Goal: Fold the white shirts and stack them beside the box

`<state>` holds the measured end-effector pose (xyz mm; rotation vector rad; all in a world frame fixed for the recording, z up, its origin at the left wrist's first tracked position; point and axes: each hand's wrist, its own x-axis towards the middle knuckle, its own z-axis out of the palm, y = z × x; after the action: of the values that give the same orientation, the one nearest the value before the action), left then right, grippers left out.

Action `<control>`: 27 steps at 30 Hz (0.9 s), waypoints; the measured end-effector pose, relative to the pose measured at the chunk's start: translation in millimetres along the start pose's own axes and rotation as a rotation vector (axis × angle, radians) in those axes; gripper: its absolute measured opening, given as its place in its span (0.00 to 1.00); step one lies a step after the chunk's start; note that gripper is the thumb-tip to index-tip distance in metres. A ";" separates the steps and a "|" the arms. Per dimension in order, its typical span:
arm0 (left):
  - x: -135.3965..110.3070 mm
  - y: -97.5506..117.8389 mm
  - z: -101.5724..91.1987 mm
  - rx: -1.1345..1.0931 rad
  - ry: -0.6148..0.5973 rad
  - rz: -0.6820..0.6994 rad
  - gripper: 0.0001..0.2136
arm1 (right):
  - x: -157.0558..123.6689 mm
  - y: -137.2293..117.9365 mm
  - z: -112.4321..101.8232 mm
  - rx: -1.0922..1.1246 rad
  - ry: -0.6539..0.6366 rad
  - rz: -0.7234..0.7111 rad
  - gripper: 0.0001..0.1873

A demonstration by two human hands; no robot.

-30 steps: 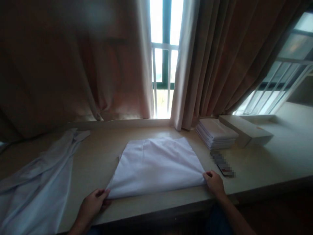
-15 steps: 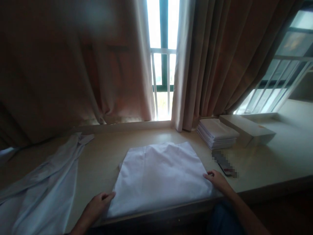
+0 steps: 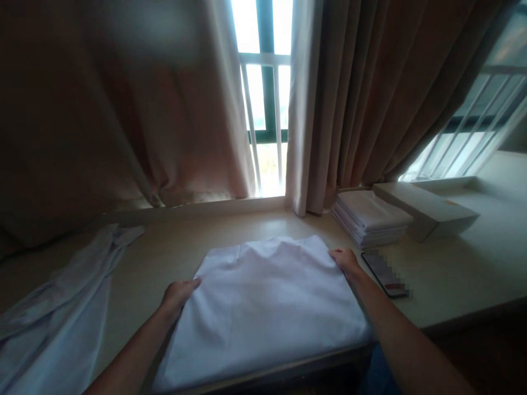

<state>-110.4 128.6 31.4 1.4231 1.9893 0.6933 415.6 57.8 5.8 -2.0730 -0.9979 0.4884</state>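
A folded white cloth point(image 3: 263, 302) lies flat on the beige tabletop point(image 3: 453, 269), its near edge reaching the table's front edge. My left hand point(image 3: 178, 295) rests against the cloth's left side near its far corner, fingers curled with the thumb on the fabric. At the far right corner of the cloth sits my right hand point(image 3: 345, 262), its fingers closed on the edge. Both forearms stretch forward along the cloth's sides.
A stack of folded white cloths point(image 3: 370, 218) stands at the back right beside a flat beige box point(image 3: 428, 204). A phone point(image 3: 386, 273) lies right of my right hand. Unfolded white fabric point(image 3: 53, 318) sprawls on the left. Brown curtains point(image 3: 370, 99) and a barred window point(image 3: 263, 82) are behind.
The cloth has slid toward me to the table's front edge. Both hands have moved from its near corners forward along its sides to the far corners.
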 end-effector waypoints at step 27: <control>19.5 -1.2 -0.8 -0.604 -0.074 -0.251 0.05 | 2.9 11.2 18.0 -0.285 -0.043 -0.017 0.14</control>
<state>-116.7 146.9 27.9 0.8137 1.6594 0.9989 411.8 64.3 -14.3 -2.3112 -1.1652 0.4017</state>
